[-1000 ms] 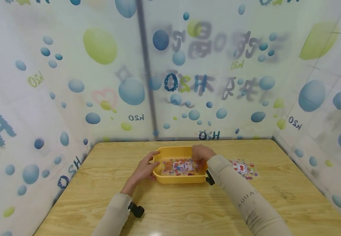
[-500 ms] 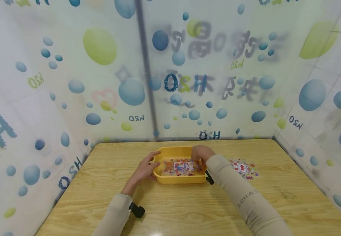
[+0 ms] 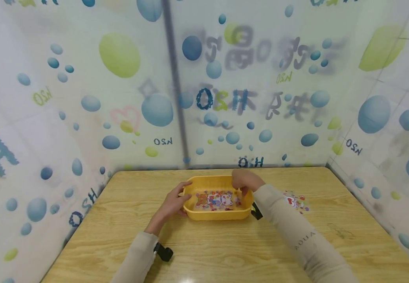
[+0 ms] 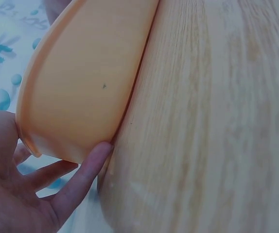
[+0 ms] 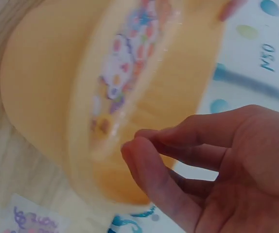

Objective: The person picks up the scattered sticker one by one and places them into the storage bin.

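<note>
A yellow plastic basket [image 3: 218, 215] stands on the wooden table. Flat on its bottom lies a sheet of cartoon stickers [image 3: 214, 200] with a bear and white animal faces. My left hand [image 3: 172, 201] holds the basket's left end, thumb over the rim and fingers against the outer wall [image 4: 81, 58]. My right hand [image 3: 246, 181] is over the basket's right end. In the right wrist view its thumb and index fingertips [image 5: 147, 160] come close together, with nothing seen between them. A second sticker sheet [image 3: 296, 202] lies right of the basket, partly hidden by the right sleeve.
The wooden table [image 3: 204, 251] ends at a patterned curtain [image 3: 154, 78] behind and at both sides. Faint line marks [image 3: 341, 231] show on the table at right. Each wrist wears a black camera [image 3: 163, 251].
My right hand has drawn up and to the right, away from the sticker sheet in the basket. More of the basket's right end shows. My left hand has stayed in place.
</note>
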A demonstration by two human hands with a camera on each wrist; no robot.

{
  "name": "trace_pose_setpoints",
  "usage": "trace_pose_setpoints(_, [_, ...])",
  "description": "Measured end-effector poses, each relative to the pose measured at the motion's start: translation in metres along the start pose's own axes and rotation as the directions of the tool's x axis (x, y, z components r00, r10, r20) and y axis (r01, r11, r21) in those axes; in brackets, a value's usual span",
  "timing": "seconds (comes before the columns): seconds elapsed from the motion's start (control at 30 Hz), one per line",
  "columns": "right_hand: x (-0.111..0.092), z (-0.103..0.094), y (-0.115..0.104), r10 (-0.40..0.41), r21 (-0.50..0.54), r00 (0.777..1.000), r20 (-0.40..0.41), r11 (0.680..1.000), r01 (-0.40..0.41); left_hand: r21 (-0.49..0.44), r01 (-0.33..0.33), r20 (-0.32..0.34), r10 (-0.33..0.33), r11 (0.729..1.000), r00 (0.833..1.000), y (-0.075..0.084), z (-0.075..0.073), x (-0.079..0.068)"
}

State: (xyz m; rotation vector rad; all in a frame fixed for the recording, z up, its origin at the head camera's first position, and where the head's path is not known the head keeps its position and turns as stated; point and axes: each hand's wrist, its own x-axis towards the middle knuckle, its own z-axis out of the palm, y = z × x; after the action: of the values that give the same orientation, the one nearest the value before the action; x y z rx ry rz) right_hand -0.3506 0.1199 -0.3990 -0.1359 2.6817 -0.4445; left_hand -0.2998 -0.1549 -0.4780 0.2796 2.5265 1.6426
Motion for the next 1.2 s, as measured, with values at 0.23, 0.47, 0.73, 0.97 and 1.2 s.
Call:
trace_pose_setpoints(0.23, [-0.025, -0.018, 0.024, -0.170, 0.138, 0.981, -0.098, 0.974, 0.182, -0.007, 0.013, -0.004, -0.013, 1.000, 1.000, 0.000, 0.001, 0.000])
trace_pose_setpoints(0.47, [-0.052, -0.019, 0.069, -0.264, 0.277, 0.933, -0.244, 0.903, 0.328, -0.008, 0.001, -0.003, -0.001, 1.000, 1.000, 0.007, 0.001, -0.004])
trace_pose_setpoints(0.73, [-0.070, -0.010, 0.105, -0.224, 0.333, 0.907, -0.356, 0.877, 0.347, 0.001, 0.008, -0.014, -0.008, 1.000, 1.000, 0.005, 0.001, -0.003])
trace_pose_setpoints(0.97, [-0.080, -0.003, 0.124, -0.215, 0.363, 0.899, -0.381, 0.860, 0.359, 0.001, 0.015, 0.013, -0.015, 1.000, 1.000, 0.032, -0.002, -0.020])
trace_pose_setpoints(1.2, [-0.081, 0.008, 0.150, -0.194, 0.309, 0.866, -0.462, 0.880, 0.362, 0.004, 0.020, 0.020, -0.020, 1.000, 1.000, 0.028, -0.002, -0.017])
